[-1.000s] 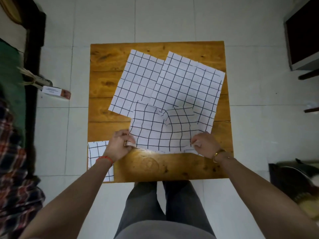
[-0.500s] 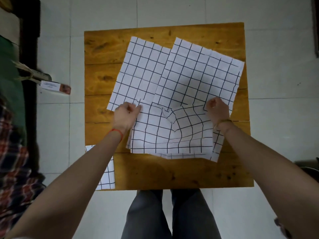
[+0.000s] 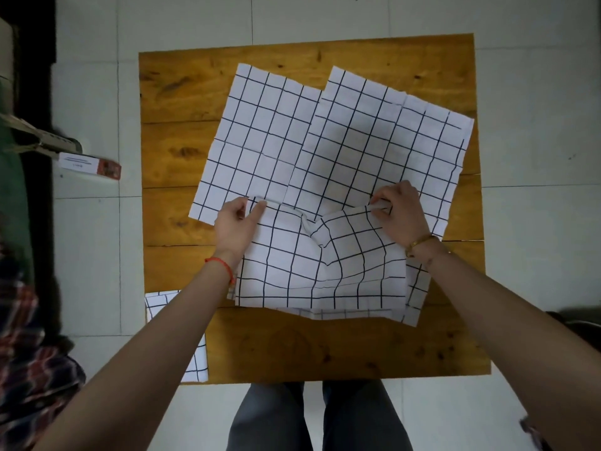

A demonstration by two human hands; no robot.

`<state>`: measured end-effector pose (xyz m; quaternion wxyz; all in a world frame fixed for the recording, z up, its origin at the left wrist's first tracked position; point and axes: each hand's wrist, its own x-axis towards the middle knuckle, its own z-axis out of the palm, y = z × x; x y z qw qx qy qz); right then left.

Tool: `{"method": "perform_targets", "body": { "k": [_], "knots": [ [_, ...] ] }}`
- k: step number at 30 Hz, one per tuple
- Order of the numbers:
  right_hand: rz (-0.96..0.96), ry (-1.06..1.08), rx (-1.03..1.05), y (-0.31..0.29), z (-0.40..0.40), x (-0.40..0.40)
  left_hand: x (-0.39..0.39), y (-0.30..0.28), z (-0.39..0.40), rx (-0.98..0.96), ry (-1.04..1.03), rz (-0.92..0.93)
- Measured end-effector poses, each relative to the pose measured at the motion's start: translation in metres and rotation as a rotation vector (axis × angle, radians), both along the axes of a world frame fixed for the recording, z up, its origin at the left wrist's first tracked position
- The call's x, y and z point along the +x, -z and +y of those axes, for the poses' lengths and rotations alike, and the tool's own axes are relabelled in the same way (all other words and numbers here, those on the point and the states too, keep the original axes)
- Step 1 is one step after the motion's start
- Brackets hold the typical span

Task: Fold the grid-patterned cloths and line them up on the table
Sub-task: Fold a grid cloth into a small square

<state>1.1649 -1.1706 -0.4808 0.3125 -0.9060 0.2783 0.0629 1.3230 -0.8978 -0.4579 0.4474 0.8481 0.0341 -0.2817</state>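
Carried from the table's (image 3: 182, 336) near edge, the grid cloth's (image 3: 292, 271) hem now lies doubled away, left hand (image 3: 235, 224) and right hand (image 3: 401, 214) pinching its corners, first fold nearly complete.

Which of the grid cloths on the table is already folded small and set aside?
The small folded cloth at the table's near-left corner, partly under the left forearm. The others lie spread or half-folded mid-table.

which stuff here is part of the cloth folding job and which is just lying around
Job: half-folded cloth pinched by left hand and right hand; two flat cloths; folded cloth; table.
Lying about: small box; plaid fabric.
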Motion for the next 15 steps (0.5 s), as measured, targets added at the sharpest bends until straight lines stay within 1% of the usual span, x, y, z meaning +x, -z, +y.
{"method": "perform_targets", "body": {
  "k": [3,6,7,10,13,15],
  "knots": [
    [0.039,-0.059,-0.003,-0.002,-0.001,0.001,0.002,0.002,0.005,-0.06,-0.013,0.0],
    [0.065,-0.089,-0.073,0.0,-0.005,0.001,0.006,0.003,0.011,-0.063,-0.076,0.009],
    [0.073,-0.071,-0.114,0.0,-0.009,0.002,0.007,0.003,0.013,-0.062,-0.098,0.0],
    [0.096,0.073,-0.201,-0.007,-0.017,0.006,0.012,0.003,0.019,-0.076,-0.186,-0.037],
    [0.061,0.084,-0.23,-0.014,-0.021,0.015,0.014,0.004,0.016,-0.043,-0.166,-0.062],
    [0.028,0.08,-0.24,-0.018,-0.022,0.023,0.016,0.006,0.013,-0.042,-0.188,-0.058]
  ]
}}
